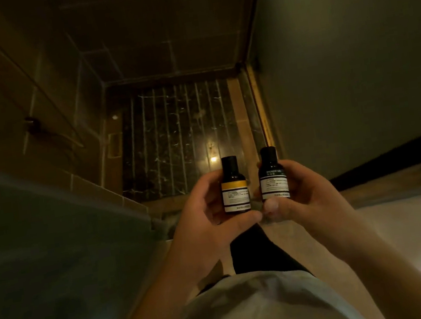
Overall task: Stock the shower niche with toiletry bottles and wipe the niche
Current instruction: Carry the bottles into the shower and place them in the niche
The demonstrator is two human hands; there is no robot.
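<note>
Near shower threshold, centre: left hand (206, 209) wrapped around small dark plastic bottle with yellow-banded label (233, 186); right hand (301, 192) clasping matching dark bottle with green-banded shower-gel label (272, 174); both upright, side by side; likely light, rigid, smooth; best gripped mid-body; niche unseen

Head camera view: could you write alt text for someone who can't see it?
Two hands hold small dark bottles upright, side by side: left hand the yellow-banded bottle, right hand the green-banded bottle. Beyond lies a dim shower's dark floor.

Yellow-banded bottle (234, 188), green-banded bottle (272, 177): dark, capped, upright, side by side.
</note>
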